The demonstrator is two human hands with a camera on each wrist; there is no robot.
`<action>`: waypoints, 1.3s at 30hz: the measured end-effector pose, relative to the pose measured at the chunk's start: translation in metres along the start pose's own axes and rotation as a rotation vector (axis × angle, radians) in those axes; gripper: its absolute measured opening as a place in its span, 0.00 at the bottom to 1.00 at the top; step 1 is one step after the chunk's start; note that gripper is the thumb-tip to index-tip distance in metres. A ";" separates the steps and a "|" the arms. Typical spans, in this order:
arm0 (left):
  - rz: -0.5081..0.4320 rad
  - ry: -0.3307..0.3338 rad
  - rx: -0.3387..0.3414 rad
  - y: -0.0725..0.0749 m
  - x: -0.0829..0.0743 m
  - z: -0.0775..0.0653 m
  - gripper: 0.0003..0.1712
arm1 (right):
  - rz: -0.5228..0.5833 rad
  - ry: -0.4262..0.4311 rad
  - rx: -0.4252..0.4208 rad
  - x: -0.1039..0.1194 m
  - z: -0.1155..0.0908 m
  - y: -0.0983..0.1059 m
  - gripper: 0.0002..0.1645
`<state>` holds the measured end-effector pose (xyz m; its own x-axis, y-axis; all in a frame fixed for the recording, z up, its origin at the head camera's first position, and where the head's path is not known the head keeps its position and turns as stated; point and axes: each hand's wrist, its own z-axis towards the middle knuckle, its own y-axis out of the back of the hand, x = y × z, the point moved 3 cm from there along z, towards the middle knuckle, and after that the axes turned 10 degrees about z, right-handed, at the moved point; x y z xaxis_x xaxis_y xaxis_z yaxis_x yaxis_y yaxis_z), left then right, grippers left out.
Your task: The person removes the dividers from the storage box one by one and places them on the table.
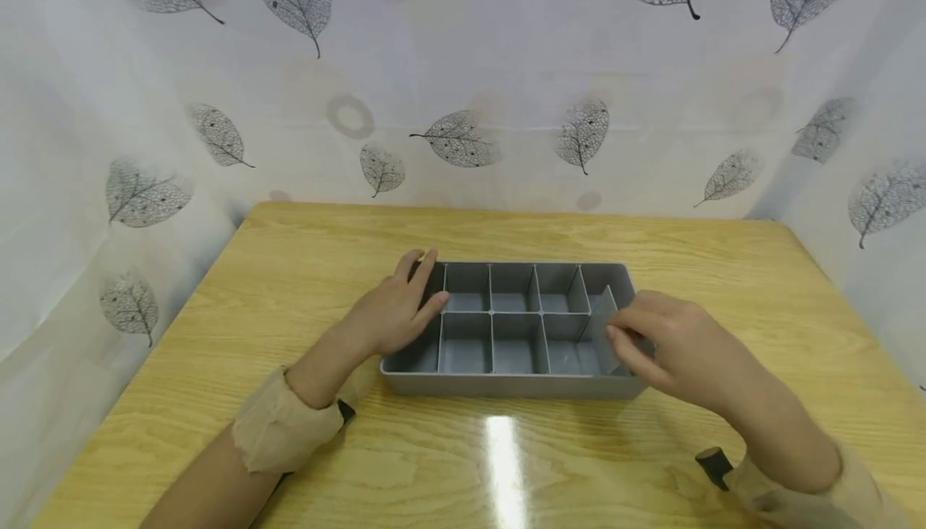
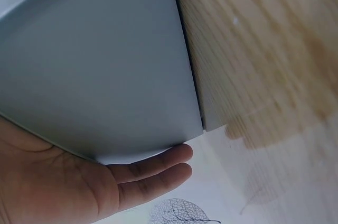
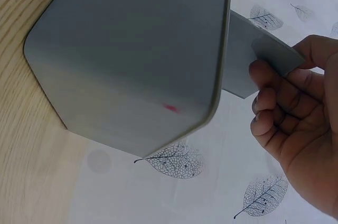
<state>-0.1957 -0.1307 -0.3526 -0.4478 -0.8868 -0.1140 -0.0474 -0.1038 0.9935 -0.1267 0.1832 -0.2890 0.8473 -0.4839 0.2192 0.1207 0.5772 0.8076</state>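
Note:
A grey drawer organizer tray (image 1: 521, 386) sits on the table, split into several compartments by thin grey dividers. My right hand (image 1: 676, 344) pinches a loose grey divider (image 1: 604, 328) between thumb and fingers at the tray's right end. That divider stands tilted, its top above the rim; in the right wrist view the divider (image 3: 264, 49) sticks up past the tray's end wall (image 3: 137, 55). My left hand (image 1: 394, 312) rests on the tray's left end, fingers extended toward the back corner and thumb over the inside. In the left wrist view, two straight fingers (image 2: 153, 174) lie along the rim.
The wooden table (image 1: 304, 272) extends around the tray on all sides. Behind it and at the sides hangs a white curtain (image 1: 463, 47) with a leaf print. A dark strap piece shows below each wrist.

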 end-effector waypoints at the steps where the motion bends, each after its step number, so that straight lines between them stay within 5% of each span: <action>1: 0.001 0.003 0.001 0.000 0.000 0.000 0.41 | -0.002 0.002 -0.002 0.000 0.000 0.000 0.05; 16: 0.008 -0.006 0.005 -0.002 0.000 0.001 0.41 | -0.054 0.136 -0.169 0.009 0.006 0.008 0.15; 24: 0.016 0.011 0.002 -0.003 0.002 -0.001 0.41 | -0.016 0.213 -0.255 0.015 0.013 0.017 0.12; 30: 0.010 0.022 0.028 -0.002 0.002 -0.004 0.41 | -0.014 0.143 -0.326 0.006 0.010 0.031 0.11; 39: 0.002 0.006 0.016 0.002 -0.001 -0.002 0.41 | -0.081 -0.097 -0.406 -0.036 -0.012 0.060 0.08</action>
<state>-0.1931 -0.1308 -0.3504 -0.4428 -0.8896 -0.1120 -0.0611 -0.0947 0.9936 -0.1435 0.2429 -0.2554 0.7767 -0.5864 0.2298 0.3953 0.7380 0.5470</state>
